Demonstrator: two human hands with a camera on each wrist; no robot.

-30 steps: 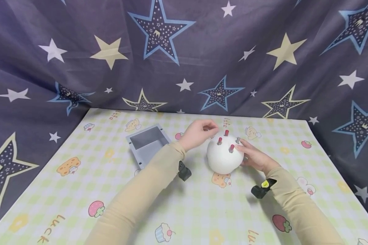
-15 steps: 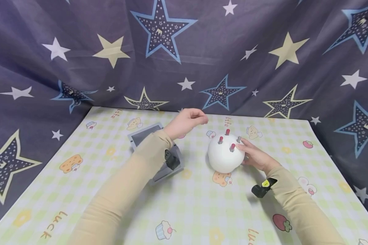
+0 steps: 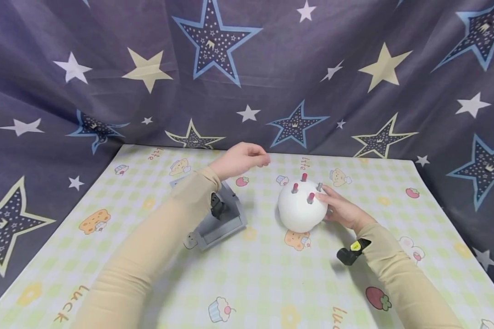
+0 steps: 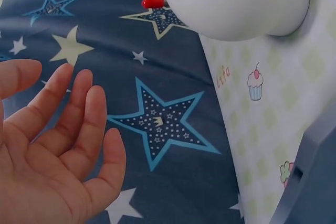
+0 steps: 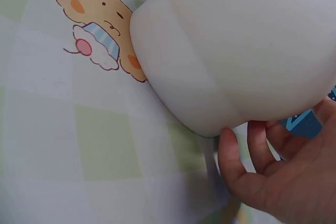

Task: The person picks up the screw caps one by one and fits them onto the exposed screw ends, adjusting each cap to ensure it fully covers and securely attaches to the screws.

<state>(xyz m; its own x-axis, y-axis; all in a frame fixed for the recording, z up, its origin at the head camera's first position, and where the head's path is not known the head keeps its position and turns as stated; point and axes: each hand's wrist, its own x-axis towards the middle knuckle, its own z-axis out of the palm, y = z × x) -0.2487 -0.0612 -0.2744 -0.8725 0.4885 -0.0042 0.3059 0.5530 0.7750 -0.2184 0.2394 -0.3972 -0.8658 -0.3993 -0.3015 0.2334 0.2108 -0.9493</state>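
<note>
A white, rounded, globe-like body [image 3: 300,214] stands on the table. Several metal posts rise from its top: three wear red caps [image 3: 310,197], and a bare grey post [image 3: 319,187] sits beside the right hand's fingers. My right hand [image 3: 346,211] holds the globe by its right side; in the right wrist view the curved fingers [image 5: 229,153] lie against its lower side. My left hand [image 3: 240,160] hovers behind and left of the globe, above the table's far part. In the left wrist view that hand [image 4: 63,156] has loosely bent fingers and nothing in them.
Beneath the left forearm is a grey open box [image 3: 224,234], partly hidden by the sleeve and wrist camera. A checked, cartoon-printed cloth [image 3: 255,278] covers the table. Behind the table's far edge hangs a dark star-patterned curtain [image 3: 247,91].
My left hand has moved left and away from the globe's red-capped posts, its forearm now crossing over the grey box. The right hand and globe have stayed in place.
</note>
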